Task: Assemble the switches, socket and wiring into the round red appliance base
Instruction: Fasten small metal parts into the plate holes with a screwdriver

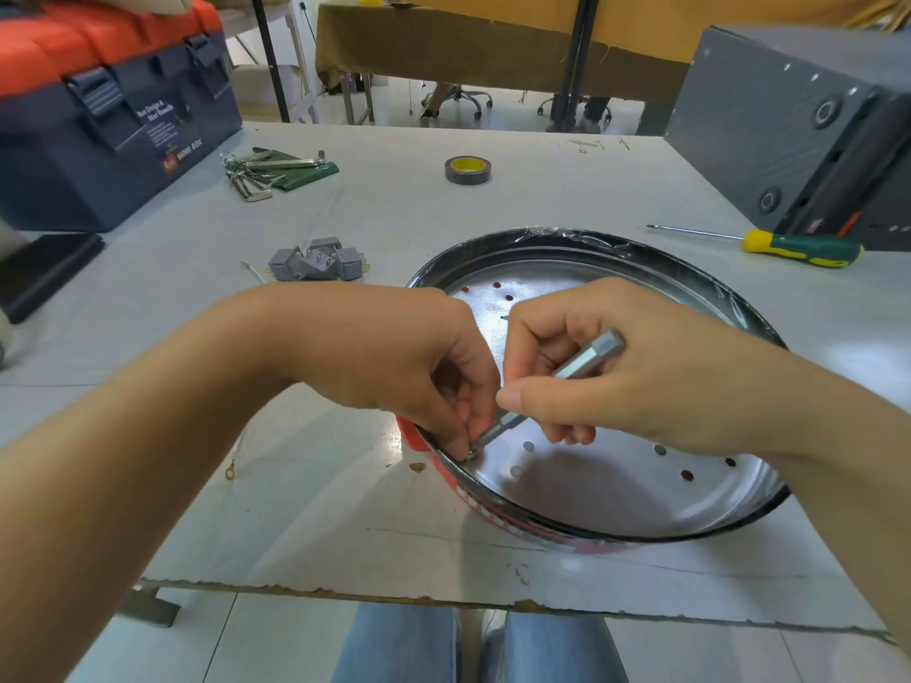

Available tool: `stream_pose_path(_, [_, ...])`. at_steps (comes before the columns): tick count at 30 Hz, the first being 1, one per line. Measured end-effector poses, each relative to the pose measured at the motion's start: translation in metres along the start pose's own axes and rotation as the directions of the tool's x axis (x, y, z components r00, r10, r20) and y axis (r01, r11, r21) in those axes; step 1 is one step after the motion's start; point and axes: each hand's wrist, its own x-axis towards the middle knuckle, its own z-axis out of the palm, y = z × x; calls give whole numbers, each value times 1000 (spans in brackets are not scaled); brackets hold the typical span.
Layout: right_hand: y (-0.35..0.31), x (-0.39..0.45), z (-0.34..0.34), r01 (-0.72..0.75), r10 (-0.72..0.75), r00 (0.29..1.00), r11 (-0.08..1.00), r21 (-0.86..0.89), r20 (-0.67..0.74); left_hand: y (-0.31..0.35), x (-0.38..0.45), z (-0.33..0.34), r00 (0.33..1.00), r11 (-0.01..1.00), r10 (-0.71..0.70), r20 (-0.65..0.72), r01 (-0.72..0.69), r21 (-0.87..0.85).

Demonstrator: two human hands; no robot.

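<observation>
Centre-right of frame, we're at screw-fastening inside the round red appliance base with shiny metal floor (616, 485): left hand (394, 357) pinches the small screw (471, 453), right hand (641, 367) grips the silver hex driver bit (552, 382); next, turn it steadily.

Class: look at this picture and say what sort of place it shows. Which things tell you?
Probably a workshop or assembly bench: a toolbox, hex keys, a screwdriver and tape roll lie on the worktable.
</observation>
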Motion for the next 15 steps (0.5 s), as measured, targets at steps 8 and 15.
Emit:
stream_pose_path(8, [-6, 5, -4, 22, -18, 999, 994, -110, 35, 0, -1, 1, 1000, 1000, 0, -31, 0, 19])
stream_pose_path(15, [-22, 13, -10, 79, -55, 996, 921, -382, 74, -2, -3, 3, 997, 997, 8, -79, -1, 83])
